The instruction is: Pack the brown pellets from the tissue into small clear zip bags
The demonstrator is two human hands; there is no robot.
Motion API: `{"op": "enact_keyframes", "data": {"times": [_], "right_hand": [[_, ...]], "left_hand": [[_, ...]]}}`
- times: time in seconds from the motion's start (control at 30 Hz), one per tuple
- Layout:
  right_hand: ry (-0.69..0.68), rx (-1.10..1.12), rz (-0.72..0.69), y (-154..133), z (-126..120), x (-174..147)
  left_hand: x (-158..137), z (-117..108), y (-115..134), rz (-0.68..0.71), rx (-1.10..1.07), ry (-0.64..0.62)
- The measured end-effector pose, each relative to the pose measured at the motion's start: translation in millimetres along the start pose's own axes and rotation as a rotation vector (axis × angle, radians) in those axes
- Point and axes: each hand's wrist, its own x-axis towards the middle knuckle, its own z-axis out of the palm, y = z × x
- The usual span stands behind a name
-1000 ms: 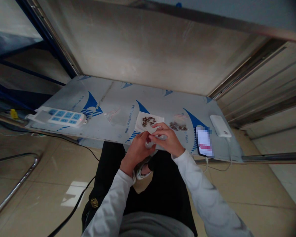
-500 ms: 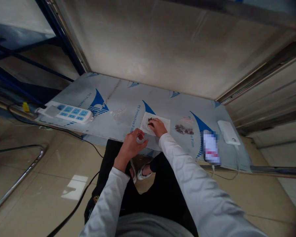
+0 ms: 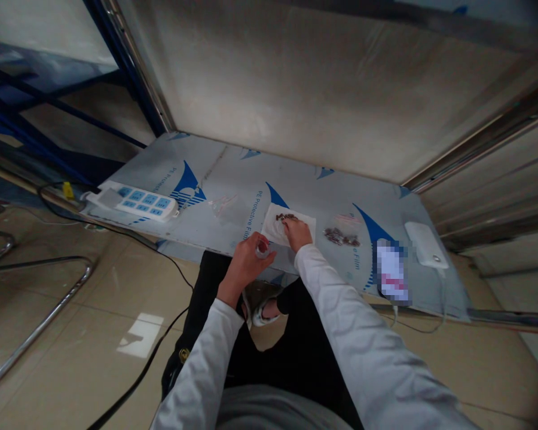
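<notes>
My left hand (image 3: 246,261) is wrapped around a small clear round container (image 3: 263,247) with some red at its rim, held at the table's front edge. On a white paper sheet (image 3: 277,236) lie several small brown pieces (image 3: 283,217), too small to name. My right hand (image 3: 298,233) reaches over the sheet with its fingertips pinched together at these pieces; what is between the fingers is hidden. Just to the right lies a clear plastic bag (image 3: 342,232) with more small brown pieces in it.
The table (image 3: 224,224) has a film-covered top. A power strip (image 3: 146,202) lies at left, near a crumpled clear bag (image 3: 222,205). At right are a phone (image 3: 391,269) and a white power bank (image 3: 425,245) with cables. A wall (image 3: 269,89) rises behind.
The whole view has shifted, so the table and hands appear slightly further right. My right hand's fingers have drawn closer together over the brown pieces. My left hand still holds the container.
</notes>
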Motion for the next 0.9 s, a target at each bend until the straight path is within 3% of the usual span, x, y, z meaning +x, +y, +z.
{"op": "enact_keyframes", "data": {"times": [0.4,0.67,0.8,0.9], "right_hand": [[-0.059,0.028,-0.001,4.8,-9.0,12.0],[0.003,0.178,0.058,4.2,-10.7,24.1],[0.069,0.314,0.065,-3.6,-32.4,10.9],[0.095,0.657,0.029,-12.2,-63.3,-15.2]], "left_hand": [[0.1,2.8,2.6,-0.001,-0.01,0.016],[0.6,4.9,5.7,0.009,-0.029,0.016],[-0.2,5.4,7.4,0.003,-0.068,0.03],[0.6,6.5,12.0,-0.01,-0.111,0.077]]}}
